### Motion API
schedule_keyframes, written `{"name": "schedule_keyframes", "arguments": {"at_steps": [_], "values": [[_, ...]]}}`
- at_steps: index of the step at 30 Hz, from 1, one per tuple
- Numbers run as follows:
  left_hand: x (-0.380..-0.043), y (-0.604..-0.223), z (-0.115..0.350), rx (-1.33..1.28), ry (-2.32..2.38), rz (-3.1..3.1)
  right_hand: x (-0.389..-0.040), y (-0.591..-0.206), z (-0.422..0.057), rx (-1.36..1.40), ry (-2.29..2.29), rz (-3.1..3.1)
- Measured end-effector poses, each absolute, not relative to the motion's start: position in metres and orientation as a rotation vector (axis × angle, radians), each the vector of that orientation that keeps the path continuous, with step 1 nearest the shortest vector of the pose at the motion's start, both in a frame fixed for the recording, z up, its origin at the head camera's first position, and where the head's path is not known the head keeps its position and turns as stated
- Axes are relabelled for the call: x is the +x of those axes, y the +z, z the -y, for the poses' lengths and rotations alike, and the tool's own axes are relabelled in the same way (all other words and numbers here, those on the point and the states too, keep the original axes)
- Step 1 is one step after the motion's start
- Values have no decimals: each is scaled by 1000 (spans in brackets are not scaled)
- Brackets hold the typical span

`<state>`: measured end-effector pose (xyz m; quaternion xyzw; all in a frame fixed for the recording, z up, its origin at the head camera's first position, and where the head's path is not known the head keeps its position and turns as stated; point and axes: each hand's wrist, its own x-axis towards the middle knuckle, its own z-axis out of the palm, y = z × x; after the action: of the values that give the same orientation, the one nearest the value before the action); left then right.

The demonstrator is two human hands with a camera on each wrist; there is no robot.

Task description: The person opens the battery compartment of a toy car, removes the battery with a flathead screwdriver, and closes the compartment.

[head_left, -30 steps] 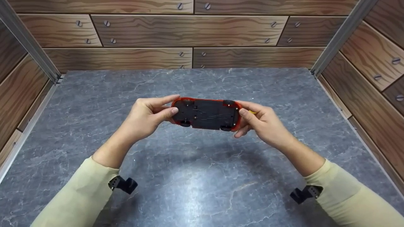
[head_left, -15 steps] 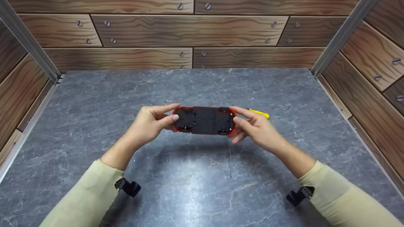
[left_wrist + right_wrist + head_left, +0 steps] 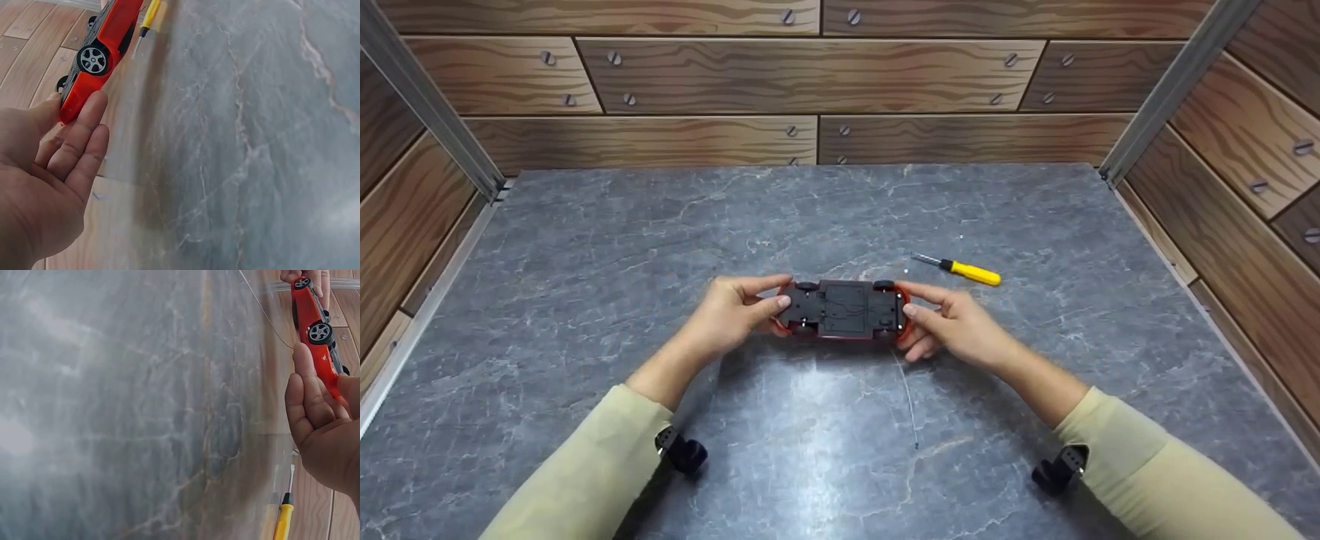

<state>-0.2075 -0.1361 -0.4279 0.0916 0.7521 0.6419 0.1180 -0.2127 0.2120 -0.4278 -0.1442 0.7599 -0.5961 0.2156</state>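
A red toy car (image 3: 847, 309) is held upside down, its black underside and wheels facing up in the head view. My left hand (image 3: 733, 315) pinches its left end, thumb on the underside and fingers along the red body. The opposite end is gripped the same way by my right hand (image 3: 960, 322). From the left wrist, the red side and a silver-spoked wheel (image 3: 93, 60) show above the left fingers. A thin wire (image 3: 909, 401) runs from near the right fingertips towards the front; where it starts is hidden. Whether the car touches the table cannot be told.
Beyond the right hand, a screwdriver (image 3: 971, 271) with a yellow handle lies on the grey marbled table (image 3: 622, 225). Tiny bright specks lie near it, too small to identify. Wood-patterned walls (image 3: 810, 75) enclose the back and sides.
Both hands have brought the toy car down and closer to the front edge. The screwdriver, mostly covered by the right hand before, is now fully visible, and the wire has come into sight.
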Motion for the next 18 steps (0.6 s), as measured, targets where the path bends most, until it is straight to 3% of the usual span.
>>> {"name": "schedule_keyframes", "arguments": {"at_steps": [18], "values": [[-216, -435, 131, 163, 1722, -2280, -216, -430, -207, -285, -1531, -2130]]}}
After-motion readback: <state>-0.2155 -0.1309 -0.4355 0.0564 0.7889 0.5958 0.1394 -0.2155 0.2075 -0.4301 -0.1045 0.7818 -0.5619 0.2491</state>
